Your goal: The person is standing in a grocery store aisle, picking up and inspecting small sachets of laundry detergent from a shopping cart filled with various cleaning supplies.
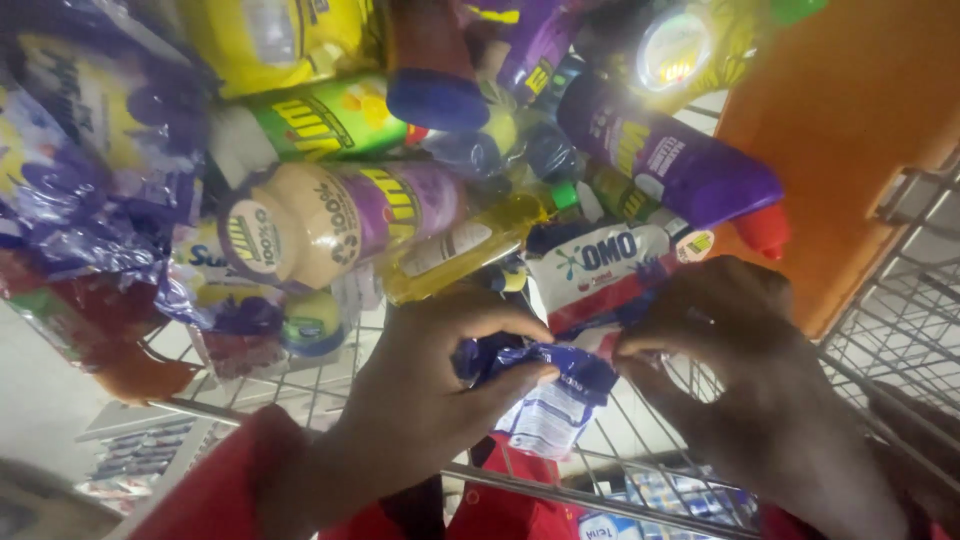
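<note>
Seen from above, two hands work at the near edge of a wire basket (640, 455). The left hand (430, 390) pinches a crumpled blue and white sachet (545, 385) between thumb and fingers, while the right hand (735, 345) grips its other end (fingers curled tight). Behind lie a purple bottle (670, 160), a yellow bottle (460, 245) and a cream bottle (330, 220).

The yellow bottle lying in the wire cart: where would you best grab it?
Probably around the yellow bottle's slim middle, coming from the near side where the left hand is. It lies on its side atop the pile, with its body exposed and its green cap end wedged among other bottles.
</note>
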